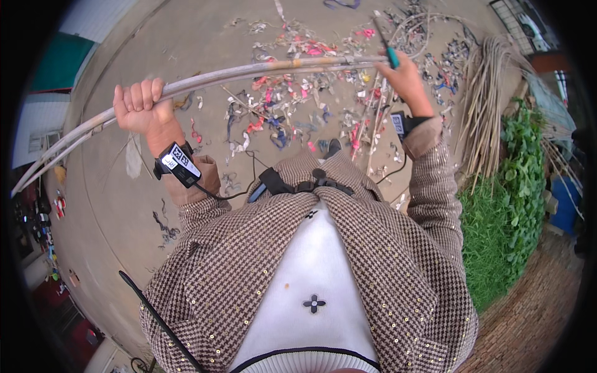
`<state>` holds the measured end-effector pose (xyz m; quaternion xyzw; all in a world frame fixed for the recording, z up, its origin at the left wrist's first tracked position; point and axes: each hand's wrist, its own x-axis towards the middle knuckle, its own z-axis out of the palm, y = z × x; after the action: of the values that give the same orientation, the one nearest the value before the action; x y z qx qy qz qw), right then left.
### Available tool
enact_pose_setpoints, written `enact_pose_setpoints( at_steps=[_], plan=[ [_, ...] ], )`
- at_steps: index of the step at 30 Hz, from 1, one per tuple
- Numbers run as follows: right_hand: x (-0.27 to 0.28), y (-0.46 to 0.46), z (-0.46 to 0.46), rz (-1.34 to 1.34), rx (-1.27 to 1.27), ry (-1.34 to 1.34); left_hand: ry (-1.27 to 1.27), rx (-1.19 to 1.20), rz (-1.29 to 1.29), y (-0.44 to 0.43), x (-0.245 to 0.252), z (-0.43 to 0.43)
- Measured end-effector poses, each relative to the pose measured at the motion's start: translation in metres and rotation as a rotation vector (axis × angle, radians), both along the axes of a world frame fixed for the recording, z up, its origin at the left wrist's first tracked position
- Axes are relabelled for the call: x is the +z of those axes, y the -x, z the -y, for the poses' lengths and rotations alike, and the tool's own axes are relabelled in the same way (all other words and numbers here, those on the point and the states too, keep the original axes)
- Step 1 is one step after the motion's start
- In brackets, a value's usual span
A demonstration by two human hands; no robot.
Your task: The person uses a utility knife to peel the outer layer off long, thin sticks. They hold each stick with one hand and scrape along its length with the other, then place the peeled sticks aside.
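Note:
My left hand [142, 107] is wrapped around long, thin, pale poles [261, 70], perhaps bamboo or cane. They run side by side across the view in a slight bend. At their other end, my right hand [408, 84] holds a tool by its green handle [392, 58]. The tool's narrow dark shaft [380, 32] points away from me; whether it is a blade or a screwdriver is unclear. The right thumb and fingers lie close against the poles, and part of that grip is hidden.
Scraps of coloured cloth strips [280, 126] litter the concrete floor [116, 233]. To the right lie a bundle of thin canes [485, 102], green leafy plants [522, 186] and a blue container [564, 205]. A brick surface [527, 321] is at lower right. Cables hang from both wrist devices.

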<state>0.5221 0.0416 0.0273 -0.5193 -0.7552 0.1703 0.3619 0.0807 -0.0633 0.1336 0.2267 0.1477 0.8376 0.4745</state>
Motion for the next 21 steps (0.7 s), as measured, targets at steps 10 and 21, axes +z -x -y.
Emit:
enact_pose_setpoints(
  at_steps=[10, 21],
  plan=[
    [-0.031, 0.050, -0.025, 0.064, 0.227, 0.430, 0.057, 0.063, -0.071, -0.004, -0.009, 0.015],
    [-0.052, -0.040, -0.054, 0.293, -0.402, 0.140, -0.041, -0.087, -0.089, 0.012, -0.013, 0.026]
  ],
)
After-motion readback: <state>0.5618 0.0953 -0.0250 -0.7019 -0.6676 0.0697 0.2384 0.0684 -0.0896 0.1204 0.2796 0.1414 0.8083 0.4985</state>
